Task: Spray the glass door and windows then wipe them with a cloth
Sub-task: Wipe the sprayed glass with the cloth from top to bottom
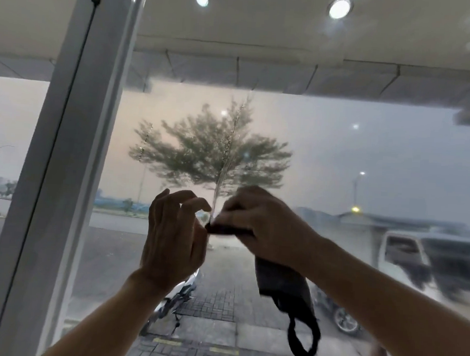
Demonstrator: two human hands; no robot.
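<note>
A large glass window pane [339,145] fills the view, with thin streaks of liquid running down its middle. My right hand [258,225] is raised in front of the glass and grips a dark cloth [285,284], which hangs down below the hand and ends in a loop. My left hand [173,237] is held up just left of it, fingers curled with thumb and forefinger close together near the cloth's top edge; whether it pinches the cloth is unclear. No spray bottle is in view.
A white window frame post [74,153] slants up the left side, with another pane beyond it. Through the glass I see a tree, a parked scooter [173,302], a light truck [425,256] at the right and a paved walkway. Ceiling lights reflect above.
</note>
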